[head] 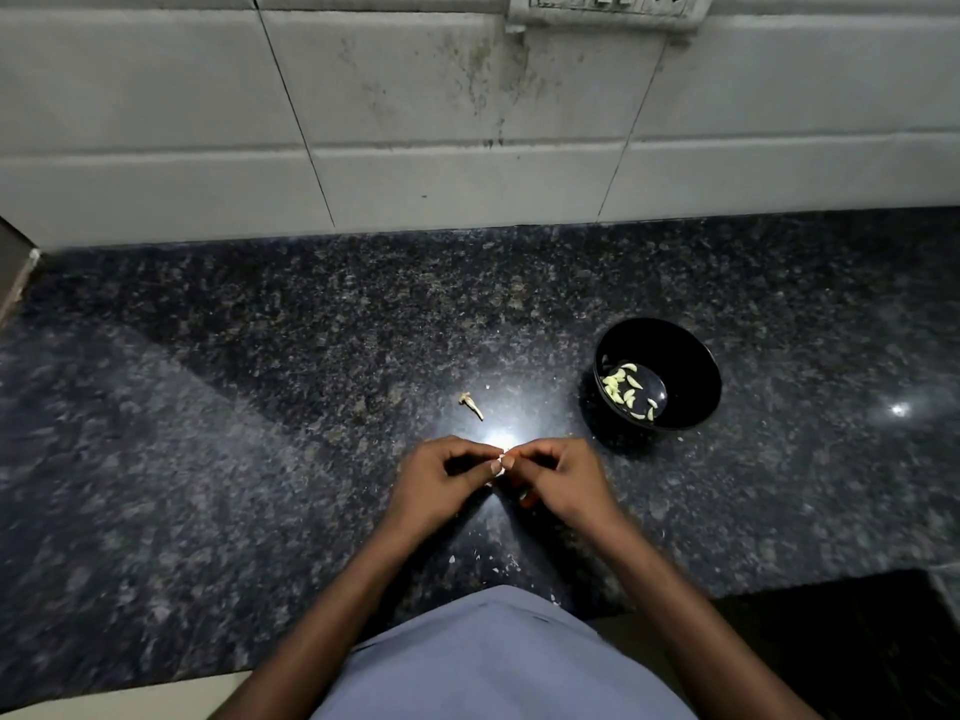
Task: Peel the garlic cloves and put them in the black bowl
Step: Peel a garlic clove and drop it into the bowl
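So both hands are meeting right over the middle of the granite worktop (260,407), pinching 1 garlic clove (500,466) between them. The left hand (441,485) is curling its fingers round the clove's left side, and the right hand (561,485) is nipping at the right side with thumb and fingertip, looks like it's picking at the skin. The clove is tiny and mostly hidden, so I can't tell which way its long axis is running. The key thing for the next move: the black bowl (696,356) is sitting up and to the right of the hands, near the right hand and farther from the left, so I'm guessing the right one will do the drop. There's already a little pile of peeled cloves (626,389) lying in it. A bare garlic stem (471,405) is lying just beyond the hands, apart from the bowl.
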